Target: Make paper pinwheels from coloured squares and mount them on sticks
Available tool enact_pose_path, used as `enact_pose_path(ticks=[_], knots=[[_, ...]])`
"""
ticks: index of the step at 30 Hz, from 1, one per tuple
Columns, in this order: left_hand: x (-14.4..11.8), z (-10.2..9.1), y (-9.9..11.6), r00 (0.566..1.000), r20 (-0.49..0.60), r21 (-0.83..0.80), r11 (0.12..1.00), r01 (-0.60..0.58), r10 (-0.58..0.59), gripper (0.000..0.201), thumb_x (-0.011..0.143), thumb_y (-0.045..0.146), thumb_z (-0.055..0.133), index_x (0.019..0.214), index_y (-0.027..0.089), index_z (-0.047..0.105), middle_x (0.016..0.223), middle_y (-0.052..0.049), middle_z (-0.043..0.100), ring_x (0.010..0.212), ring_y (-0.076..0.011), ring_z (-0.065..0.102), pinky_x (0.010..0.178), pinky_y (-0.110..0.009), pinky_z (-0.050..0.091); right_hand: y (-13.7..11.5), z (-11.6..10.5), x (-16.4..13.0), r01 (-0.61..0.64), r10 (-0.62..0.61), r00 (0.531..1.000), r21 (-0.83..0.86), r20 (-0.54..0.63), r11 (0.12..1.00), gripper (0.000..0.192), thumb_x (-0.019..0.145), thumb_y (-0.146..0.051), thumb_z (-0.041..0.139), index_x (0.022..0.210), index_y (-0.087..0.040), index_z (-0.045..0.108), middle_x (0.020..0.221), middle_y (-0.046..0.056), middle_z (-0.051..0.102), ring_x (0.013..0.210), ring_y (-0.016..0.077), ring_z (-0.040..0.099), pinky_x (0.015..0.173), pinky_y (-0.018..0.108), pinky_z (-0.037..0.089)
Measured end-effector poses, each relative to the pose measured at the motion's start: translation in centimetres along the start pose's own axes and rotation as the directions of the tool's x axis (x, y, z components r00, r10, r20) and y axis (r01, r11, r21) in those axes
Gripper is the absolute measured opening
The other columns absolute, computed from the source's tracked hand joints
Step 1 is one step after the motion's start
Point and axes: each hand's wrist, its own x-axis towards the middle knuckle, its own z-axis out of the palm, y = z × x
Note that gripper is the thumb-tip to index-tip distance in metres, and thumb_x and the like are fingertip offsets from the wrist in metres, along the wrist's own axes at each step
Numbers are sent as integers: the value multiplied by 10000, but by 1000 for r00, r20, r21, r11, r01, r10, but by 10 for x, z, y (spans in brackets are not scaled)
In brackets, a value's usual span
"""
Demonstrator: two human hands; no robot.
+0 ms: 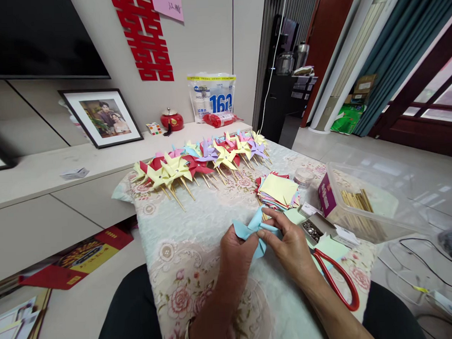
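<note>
A light-blue paper pinwheel (256,221), its blades folded in toward the centre, is held above the cloth-covered table. My left hand (236,252) pinches its left side, thumb near the middle. On the other side, my right hand (287,239) is closed on the paper, with the thumb at the centre and fingers on a right blade. Whether a pin sits under the thumbs cannot be made out. Just beyond lies a stack of coloured paper squares (279,190), yellow on top. Red-handled scissors (337,279) and an opened small box of metal pins (312,231) are right of my right hand.
Finished pinwheels on sticks (211,157) lie in rows along the table's far side. A clear plastic bin (398,210) with wooden sticks (356,200) stands at the right, near a small round clear container (304,177). Behind is a low cabinet (110,158) with a framed photo (101,117).
</note>
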Motion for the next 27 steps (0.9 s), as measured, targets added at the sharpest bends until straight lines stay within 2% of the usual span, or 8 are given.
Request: enact_pose_path(ticks=[5, 11, 19, 27], knots=[[-1, 1, 0, 1000, 13, -27, 1000, 10, -10, 247, 610, 259, 780, 804, 146, 677, 650, 17, 674, 627, -163, 586, 606, -257, 461, -2, -1, 0, -2, 2, 1000, 9, -2, 1000, 439, 810, -304, 684, 1233, -200, 628, 918, 42, 764, 810, 223, 702, 762, 342, 534], [-2, 2, 2, 1000, -20, -21, 1000, 4, -5, 230, 600, 259, 794, 765, 155, 672, 632, 25, 671, 586, -149, 572, 579, -248, 455, -3, -1, 0, 0, 1, 1000, 23, -15, 1000, 420, 811, -300, 687, 1220, -216, 636, 909, 39, 759, 808, 227, 697, 762, 347, 529], [-3, 3, 1, 999, 36, -79, 996, 30, -27, 260, 632, 282, 788, 825, 141, 685, 693, -17, 711, 683, -202, 641, 659, -292, 507, -4, -1, 0, -6, 6, 1000, 34, -6, 999, 427, 815, -310, 678, 1225, -199, 635, 921, 47, 756, 812, 226, 692, 739, 338, 532], [-5, 4, 2, 999, 50, -124, 992, 14, -8, 200, 627, 223, 747, 805, 157, 682, 683, -9, 710, 652, -192, 644, 658, -289, 508, -9, -1, 1, -37, 39, 999, 48, -27, 998, 458, 797, -345, 680, 1223, -181, 642, 893, 51, 749, 809, 231, 685, 753, 351, 536]])
